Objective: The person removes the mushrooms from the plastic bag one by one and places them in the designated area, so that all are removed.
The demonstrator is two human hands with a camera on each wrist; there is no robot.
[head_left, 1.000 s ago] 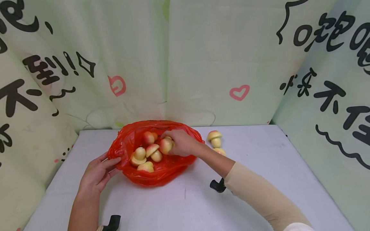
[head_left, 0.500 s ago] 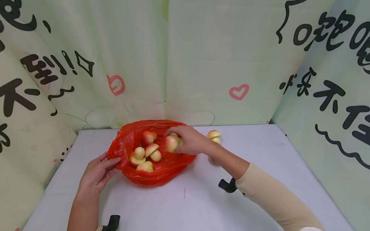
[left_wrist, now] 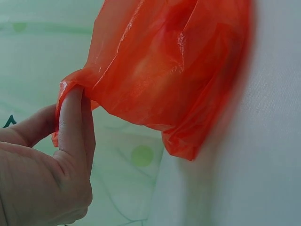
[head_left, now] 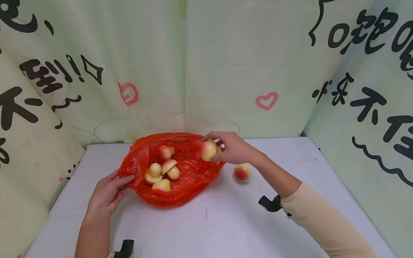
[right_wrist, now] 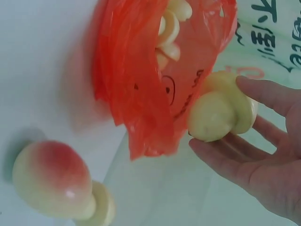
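My left hand (head_left: 108, 191) pinches the left rim of a red plastic bag (head_left: 193, 179), thumb inside and fingers outside. In the left wrist view, that gathered rim lies between thumb and fingers. My right hand (head_left: 237, 147) grips a toy mushroom (head_left: 208, 150) with a pink-and-cream cap, above the bag's right edge. Seen from the right wrist, the mushroom's pale stem (right_wrist: 211, 116) faces the camera between thumb and fingertips. Several more mushrooms (head_left: 162, 185) lie inside the open bag. Another mushroom (head_left: 242, 172) with a red-topped cap lies on the table, right of the bag.
The white table (head_left: 193, 229) ends at a printed pale green curtain (head_left: 219, 71) behind the bag, with curtain on both sides too. In the right wrist view a second pale piece (right_wrist: 104, 205) stands beside the table mushroom, partly hidden.
My right hand has lifted the mushroom from among the others in the bag and carried it right, to the bag's edge. My left hand keeps its hold on the rim.
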